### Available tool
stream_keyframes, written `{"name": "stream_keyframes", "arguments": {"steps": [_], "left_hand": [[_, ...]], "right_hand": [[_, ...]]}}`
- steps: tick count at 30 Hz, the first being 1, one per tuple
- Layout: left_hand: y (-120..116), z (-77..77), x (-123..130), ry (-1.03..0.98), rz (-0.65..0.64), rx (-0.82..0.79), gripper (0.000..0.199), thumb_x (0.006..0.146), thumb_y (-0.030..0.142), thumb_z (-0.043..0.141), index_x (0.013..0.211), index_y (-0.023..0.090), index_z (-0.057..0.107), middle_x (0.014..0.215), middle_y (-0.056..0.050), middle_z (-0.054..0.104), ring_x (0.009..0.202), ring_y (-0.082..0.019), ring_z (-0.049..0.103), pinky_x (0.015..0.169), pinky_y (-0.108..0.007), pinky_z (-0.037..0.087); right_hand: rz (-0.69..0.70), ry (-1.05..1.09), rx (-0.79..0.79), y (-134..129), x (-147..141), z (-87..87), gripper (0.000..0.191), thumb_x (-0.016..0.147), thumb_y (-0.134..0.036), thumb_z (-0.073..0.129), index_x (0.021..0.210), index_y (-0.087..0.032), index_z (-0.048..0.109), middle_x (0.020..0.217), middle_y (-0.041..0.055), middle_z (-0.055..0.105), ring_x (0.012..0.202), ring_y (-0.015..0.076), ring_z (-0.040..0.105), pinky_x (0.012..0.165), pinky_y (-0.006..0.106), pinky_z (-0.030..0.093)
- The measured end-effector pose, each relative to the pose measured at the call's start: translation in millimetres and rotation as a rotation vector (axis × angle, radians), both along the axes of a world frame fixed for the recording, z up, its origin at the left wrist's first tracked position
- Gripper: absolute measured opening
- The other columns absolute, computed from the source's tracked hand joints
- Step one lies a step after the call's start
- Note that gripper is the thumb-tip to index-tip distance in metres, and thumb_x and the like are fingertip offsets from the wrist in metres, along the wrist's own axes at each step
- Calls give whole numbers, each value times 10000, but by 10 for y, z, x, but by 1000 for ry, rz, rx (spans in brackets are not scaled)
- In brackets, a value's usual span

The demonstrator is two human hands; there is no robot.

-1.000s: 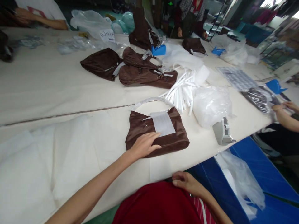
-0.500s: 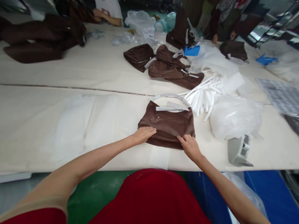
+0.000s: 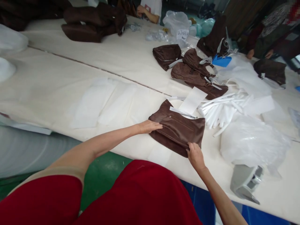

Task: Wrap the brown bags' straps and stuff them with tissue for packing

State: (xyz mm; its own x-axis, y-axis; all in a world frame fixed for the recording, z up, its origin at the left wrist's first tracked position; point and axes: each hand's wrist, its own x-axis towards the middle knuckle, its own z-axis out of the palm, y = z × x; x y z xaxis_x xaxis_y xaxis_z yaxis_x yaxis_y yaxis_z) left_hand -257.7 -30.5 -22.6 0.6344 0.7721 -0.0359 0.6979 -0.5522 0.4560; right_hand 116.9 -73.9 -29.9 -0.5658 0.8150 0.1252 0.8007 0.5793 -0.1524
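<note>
A brown leather handbag (image 3: 175,125) lies on the table before me, its looped handle covered in pale wrapping. A white paper card (image 3: 194,99) and a narrow white strip (image 3: 180,112) lie at its top opening. My left hand (image 3: 150,126) is on the bag's lower left edge, fingers over the front and thumb hidden. Closed on the lower right corner is my right hand (image 3: 195,156), fingers curled and thumb at the edge.
White foam tubes (image 3: 222,111), a clear plastic bag (image 3: 250,140) and a grey tape dispenser (image 3: 245,182) lie to the right. More brown bags (image 3: 192,73) lie beyond. Translucent sheets (image 3: 105,104) rest at left. Co-workers' hands (image 3: 260,53) show across the table.
My view has turned, so the table now slants. Both hands stay on the handbag; my right hand has curled tighter at its corner. The white card now stands out more above the opening.
</note>
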Motion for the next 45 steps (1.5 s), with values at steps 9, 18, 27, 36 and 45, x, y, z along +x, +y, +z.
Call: {"name": "stream_keyframes", "arguments": {"steps": [9,18,27,36,45], "left_hand": [[-348,80,-231,-104,63,-177,603,856,11,349,1329,308,580,1484,-5,490,1441,-151,331,1199,-408,261],[-171,347,735,-64,156,39,373,928,319,481,1265,255,630,1405,-82,579,1371,-248,452,1207,-490,160],[-234,-352,778,-157,66,144,544,951,493,471,1462,313,415,1555,-54,386,1472,-261,274,1199,-611,66],[-242,-531,777,-77,48,84,601,912,449,520,1486,402,347,1558,13,376,1470,-259,278,1204,-587,171],[-109,-166,451,-124,384,167,427,975,370,408,1373,263,521,1453,-98,525,1394,-241,409,1185,-509,257]], "right_hand": [[223,-101,139,-208,104,-236,760,832,-11,403,1497,-376,362,786,45,437,709,221,378,637,355,319],[205,-147,118,-247,-33,-182,871,799,32,398,1550,-367,210,779,42,483,689,232,442,631,369,350],[255,82,-44,64,63,-100,653,936,-343,506,1540,-369,261,1116,129,644,991,336,613,808,468,488],[36,120,124,112,-346,-842,737,923,-402,447,1567,-355,93,1440,171,511,1285,457,483,1004,775,214],[157,89,63,173,-233,-740,763,911,-543,480,1564,-304,165,1577,156,318,1433,435,286,1064,727,236]]}}
